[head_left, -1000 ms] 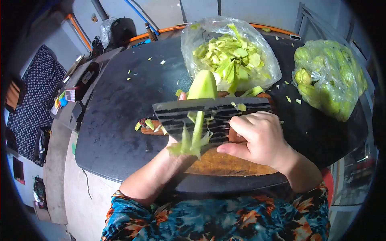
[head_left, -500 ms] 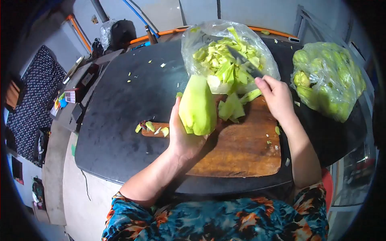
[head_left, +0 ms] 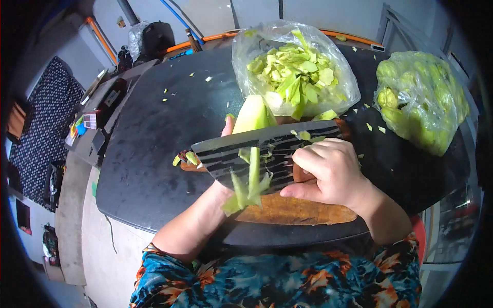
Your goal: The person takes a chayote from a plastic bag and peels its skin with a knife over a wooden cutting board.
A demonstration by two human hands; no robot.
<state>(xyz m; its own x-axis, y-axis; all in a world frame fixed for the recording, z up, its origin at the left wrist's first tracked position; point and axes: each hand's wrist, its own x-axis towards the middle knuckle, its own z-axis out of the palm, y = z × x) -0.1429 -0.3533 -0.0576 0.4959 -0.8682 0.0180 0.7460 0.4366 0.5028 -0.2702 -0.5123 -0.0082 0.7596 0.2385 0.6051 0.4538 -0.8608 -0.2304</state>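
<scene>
The left hand (head_left: 227, 126) grips the pale green peeled vegetable (head_left: 252, 115), which lies against its palm side, left of the wide dark cleaver (head_left: 246, 154) clenched in the right hand (head_left: 333, 172); no writing is legible.

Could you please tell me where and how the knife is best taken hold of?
Probably by its handle, from the right, as the right hand grips it: the broad blade extends left, with peel clinging to its face.
</scene>
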